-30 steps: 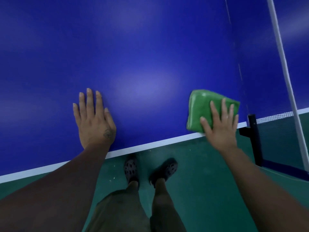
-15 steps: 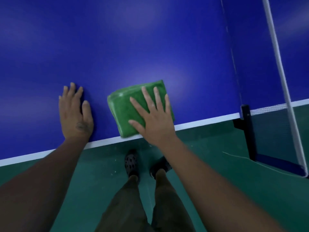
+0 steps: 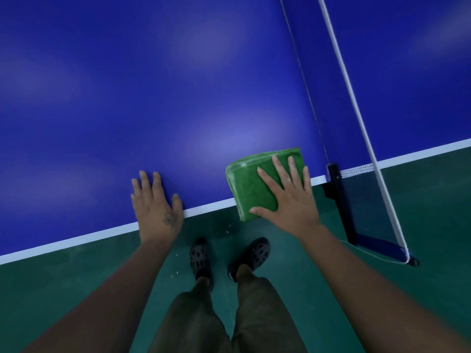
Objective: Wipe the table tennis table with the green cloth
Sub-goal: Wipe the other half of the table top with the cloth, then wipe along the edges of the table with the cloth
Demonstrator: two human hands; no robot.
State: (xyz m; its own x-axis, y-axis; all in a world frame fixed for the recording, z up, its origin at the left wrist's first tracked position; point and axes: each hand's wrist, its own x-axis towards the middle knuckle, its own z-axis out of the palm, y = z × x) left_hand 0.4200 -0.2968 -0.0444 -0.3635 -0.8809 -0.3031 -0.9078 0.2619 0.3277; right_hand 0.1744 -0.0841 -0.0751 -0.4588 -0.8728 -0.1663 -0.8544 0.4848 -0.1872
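With my right hand (image 3: pixel 290 200) spread flat on the folded green cloth (image 3: pixel 251 189), which overhangs the near edge of the tabletop (image 3: pixel 178 98) at three o'clock from my flat, empty left hand (image 3: pixel 155 205), I judge it soft, light, prone to bunching, best driven by palm pressure from above.
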